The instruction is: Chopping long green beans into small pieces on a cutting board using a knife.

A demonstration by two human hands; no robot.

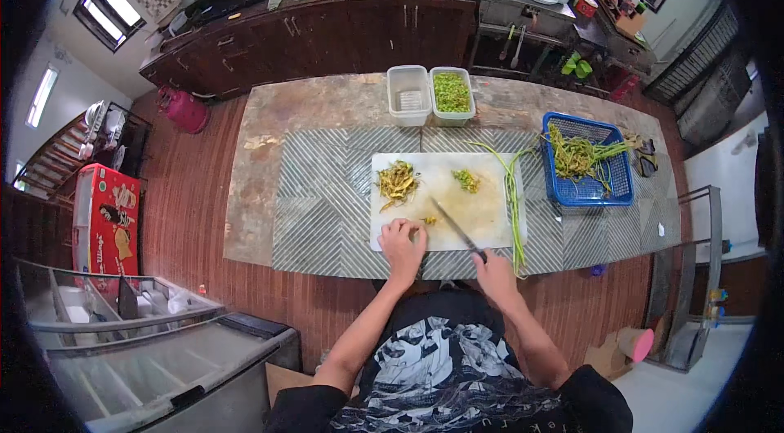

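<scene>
A kitchen knife (456, 225) is gripped by its dark handle in my right hand (496, 277), its blade slanting up and left over the white cutting board (441, 188). My left hand (403, 249) rests on the board's lower left with curled fingers; whether they pinch anything is unclear. Right by its fingertips are a few small yellowish scraps (429, 220). Farther up lies a pile of wilted yellow-brown trimmings (398, 183), and to its right a small heap of chopped green pieces (467, 181). Long green stalks (513, 206) lie across the board's right edge.
A blue plastic basket (557, 194) with leafy stalks stands right of the board. Beyond the board sit a clear plastic container (408, 72) and another container (453, 119) filled with chopped greens. Grey patterned sheeting (324, 188) covers much of the table (257, 157).
</scene>
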